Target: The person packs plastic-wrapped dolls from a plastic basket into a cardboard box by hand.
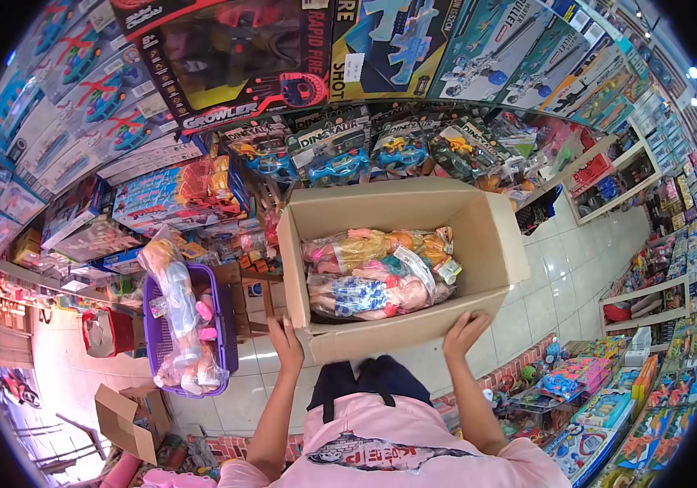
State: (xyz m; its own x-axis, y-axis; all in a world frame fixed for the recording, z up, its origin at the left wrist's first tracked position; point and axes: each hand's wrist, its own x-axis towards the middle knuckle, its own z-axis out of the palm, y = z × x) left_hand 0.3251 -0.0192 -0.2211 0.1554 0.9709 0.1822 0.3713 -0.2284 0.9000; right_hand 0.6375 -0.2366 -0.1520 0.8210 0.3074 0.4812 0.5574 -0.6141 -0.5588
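Observation:
An open cardboard box (364, 346) is in front of me at waist height. My left hand (286, 343) grips its near left corner, and my right hand (467, 333) holds the near right side, fingers against the cardboard. Inside lie several dolls in clear plastic; one doll (356, 297) wears a blue and white patterned garment, and another doll (364, 252) is dressed in yellow-gold. A white tag (415, 267) lies across them. The undersides of my fingers and the bottom of the box are hidden.
Left of the box stands a purple basket (153, 346) with bagged dolls, beside a small wooden stool (251, 302). Bagged dinosaur toys (336, 154) hang ahead. An open carton (124, 423) is on the floor at lower left. Toy packs (576, 378) fill the lower right, near tiled floor (519, 325).

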